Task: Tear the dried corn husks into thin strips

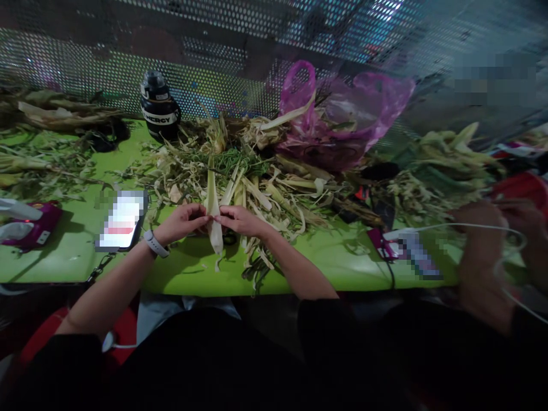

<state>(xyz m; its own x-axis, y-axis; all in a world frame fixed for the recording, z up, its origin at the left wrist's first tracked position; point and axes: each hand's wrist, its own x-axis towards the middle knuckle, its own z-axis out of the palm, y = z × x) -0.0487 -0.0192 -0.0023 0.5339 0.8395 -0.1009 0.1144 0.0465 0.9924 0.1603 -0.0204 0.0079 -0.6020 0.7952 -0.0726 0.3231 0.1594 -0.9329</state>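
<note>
My left hand (pixel 182 222) and my right hand (pixel 240 220) meet over the green table (pixel 299 262), both pinched on a pale, long corn husk leaf (pixel 213 211) that stands upright between them. A white watch band circles my left wrist (pixel 154 244). Just behind the hands lies a heap of husks and green stalks (pixel 240 171). Some loose strips hang over the table's front edge (pixel 257 268).
A phone (pixel 122 221) lies left of my left hand. A black "ENERGY" jug (pixel 160 108) and a pink plastic bag (pixel 338 114) stand at the back by a perforated metal wall. A purple device (pixel 32 225) sits far left. Another person's hands (pixel 492 240) work at right.
</note>
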